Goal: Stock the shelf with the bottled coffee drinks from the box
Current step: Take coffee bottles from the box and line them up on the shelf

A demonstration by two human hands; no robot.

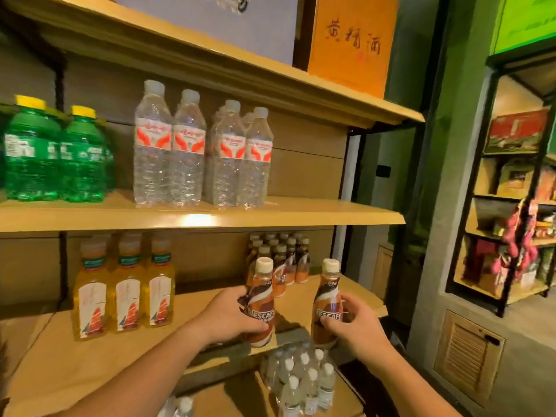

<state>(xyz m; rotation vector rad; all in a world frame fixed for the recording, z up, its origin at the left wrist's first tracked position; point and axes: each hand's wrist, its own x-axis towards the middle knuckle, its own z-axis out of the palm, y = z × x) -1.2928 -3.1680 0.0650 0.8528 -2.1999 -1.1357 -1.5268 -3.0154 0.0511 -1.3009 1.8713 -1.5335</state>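
one coffee bottle [261, 305] is gripped by the left hand [231, 316], another bottle [327, 302] by the right hand [358, 325], above the shelf [90, 356].

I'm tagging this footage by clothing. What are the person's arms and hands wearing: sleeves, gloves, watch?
The left hand and right hand wear no gloves; no ring, watch or band shows. The left arm and right arm are bare to the frame edge, no sleeve in view.

NESCAFÉ stands in white on the left coffee bottle [260, 305] and the right coffee bottle [326, 308], lower centre. The orange box [352, 40], top right of centre, bears brushed Chinese characters, 黄 first, 酒 last.
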